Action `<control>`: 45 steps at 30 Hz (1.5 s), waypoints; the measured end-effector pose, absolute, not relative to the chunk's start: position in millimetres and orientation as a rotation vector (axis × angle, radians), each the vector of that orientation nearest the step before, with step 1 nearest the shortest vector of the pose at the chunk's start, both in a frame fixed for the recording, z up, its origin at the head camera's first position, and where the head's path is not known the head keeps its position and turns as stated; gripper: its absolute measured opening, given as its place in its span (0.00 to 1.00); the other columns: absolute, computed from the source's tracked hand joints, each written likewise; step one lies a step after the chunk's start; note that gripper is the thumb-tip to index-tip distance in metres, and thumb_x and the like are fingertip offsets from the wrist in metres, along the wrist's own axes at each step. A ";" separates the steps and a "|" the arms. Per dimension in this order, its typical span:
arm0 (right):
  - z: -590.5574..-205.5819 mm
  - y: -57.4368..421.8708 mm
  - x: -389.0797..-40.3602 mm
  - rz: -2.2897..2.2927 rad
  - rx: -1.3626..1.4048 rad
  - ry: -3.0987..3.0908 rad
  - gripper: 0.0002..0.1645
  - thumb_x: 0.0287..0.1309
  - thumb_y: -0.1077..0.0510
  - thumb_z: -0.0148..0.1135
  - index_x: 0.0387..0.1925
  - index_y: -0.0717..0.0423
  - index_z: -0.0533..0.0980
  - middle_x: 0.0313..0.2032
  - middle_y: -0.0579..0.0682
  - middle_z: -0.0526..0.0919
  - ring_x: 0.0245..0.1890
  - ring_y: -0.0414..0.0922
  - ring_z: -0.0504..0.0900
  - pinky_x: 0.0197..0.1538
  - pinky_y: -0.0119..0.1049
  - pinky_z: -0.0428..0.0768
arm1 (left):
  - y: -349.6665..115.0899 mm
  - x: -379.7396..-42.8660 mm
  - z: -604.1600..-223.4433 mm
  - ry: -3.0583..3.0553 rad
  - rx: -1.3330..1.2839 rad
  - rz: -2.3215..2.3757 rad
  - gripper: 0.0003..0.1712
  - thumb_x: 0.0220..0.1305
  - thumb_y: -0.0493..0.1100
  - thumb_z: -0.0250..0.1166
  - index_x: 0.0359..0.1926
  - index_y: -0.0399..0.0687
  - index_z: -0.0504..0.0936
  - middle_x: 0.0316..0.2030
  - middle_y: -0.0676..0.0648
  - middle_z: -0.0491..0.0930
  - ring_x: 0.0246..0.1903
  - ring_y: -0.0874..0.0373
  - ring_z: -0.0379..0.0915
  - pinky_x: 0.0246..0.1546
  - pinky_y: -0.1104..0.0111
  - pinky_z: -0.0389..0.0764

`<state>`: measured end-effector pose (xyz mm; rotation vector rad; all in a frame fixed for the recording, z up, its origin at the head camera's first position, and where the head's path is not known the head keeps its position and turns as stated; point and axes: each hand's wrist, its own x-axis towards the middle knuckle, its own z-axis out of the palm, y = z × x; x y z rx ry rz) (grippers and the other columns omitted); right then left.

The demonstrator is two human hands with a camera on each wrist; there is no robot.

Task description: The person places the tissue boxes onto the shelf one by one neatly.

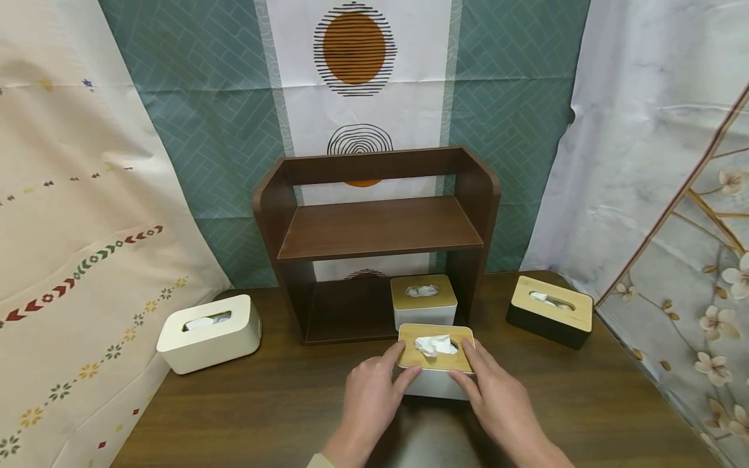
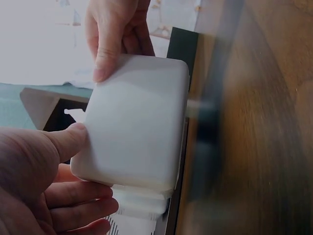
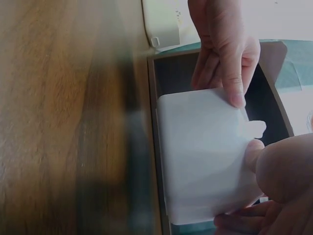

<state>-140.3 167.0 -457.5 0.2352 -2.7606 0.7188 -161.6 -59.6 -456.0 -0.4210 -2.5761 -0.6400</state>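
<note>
Rear tissue box (image 1: 424,301) ahead, free room leftward

A cream tissue box (image 1: 212,343) sits to my left on the dark wood table (image 1: 263,409), a pale-lidded black tissue box (image 1: 558,320) to my right. I face a brown two-tier shelf (image 1: 380,227), a white tissue box (image 1: 424,305) at its lower right, before teal-and-white cloth (image 1: 205,130) printed with orange discs (image 1: 354,49).

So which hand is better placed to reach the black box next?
Probably the right hand: the black box sits beyond it to the right, farther from the left hand. Both hold a white box, though.
</note>
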 end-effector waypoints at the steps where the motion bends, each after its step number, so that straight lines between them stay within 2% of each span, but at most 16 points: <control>1: -457.2 165.3 -140.7 0.722 0.237 -2.764 0.42 0.76 0.42 0.71 0.80 0.59 0.72 0.75 0.68 0.74 0.67 0.68 0.82 0.59 0.70 0.82 | -61.3 -161.3 -456.0 -2.577 -0.414 -0.636 0.31 0.69 0.60 0.78 0.64 0.47 0.89 0.37 0.45 0.93 0.34 0.49 0.91 0.32 0.55 0.86; 14: -456.2 143.0 -148.0 0.716 0.319 -2.734 0.39 0.75 0.41 0.70 0.77 0.58 0.76 0.72 0.68 0.78 0.63 0.66 0.85 0.56 0.68 0.84 | -85.2 -153.6 -454.3 -2.593 -0.315 -0.627 0.30 0.66 0.60 0.80 0.62 0.49 0.90 0.37 0.46 0.93 0.32 0.48 0.90 0.28 0.55 0.85; 33: -455.5 99.7 -164.5 0.727 0.493 -2.689 0.38 0.75 0.42 0.69 0.75 0.59 0.77 0.72 0.67 0.79 0.67 0.64 0.83 0.64 0.65 0.81 | -125.4 -147.8 -452.1 -2.523 -0.172 -0.635 0.31 0.63 0.56 0.83 0.62 0.46 0.89 0.39 0.41 0.93 0.33 0.40 0.90 0.28 0.49 0.85; 41: -455.1 80.7 -178.0 0.757 0.545 -2.658 0.38 0.75 0.44 0.70 0.76 0.62 0.76 0.73 0.69 0.77 0.67 0.66 0.82 0.65 0.66 0.80 | -140.3 -152.5 -448.9 -2.557 -0.091 -0.690 0.32 0.65 0.53 0.82 0.65 0.44 0.88 0.34 0.39 0.92 0.30 0.41 0.89 0.30 0.47 0.85; 45: -452.9 71.8 -186.8 0.743 0.581 -2.631 0.38 0.76 0.44 0.70 0.75 0.63 0.76 0.72 0.69 0.77 0.67 0.65 0.83 0.65 0.65 0.81 | -147.4 -156.6 -446.5 -2.538 -0.074 -0.700 0.32 0.66 0.51 0.82 0.66 0.43 0.87 0.40 0.37 0.93 0.33 0.38 0.90 0.32 0.45 0.86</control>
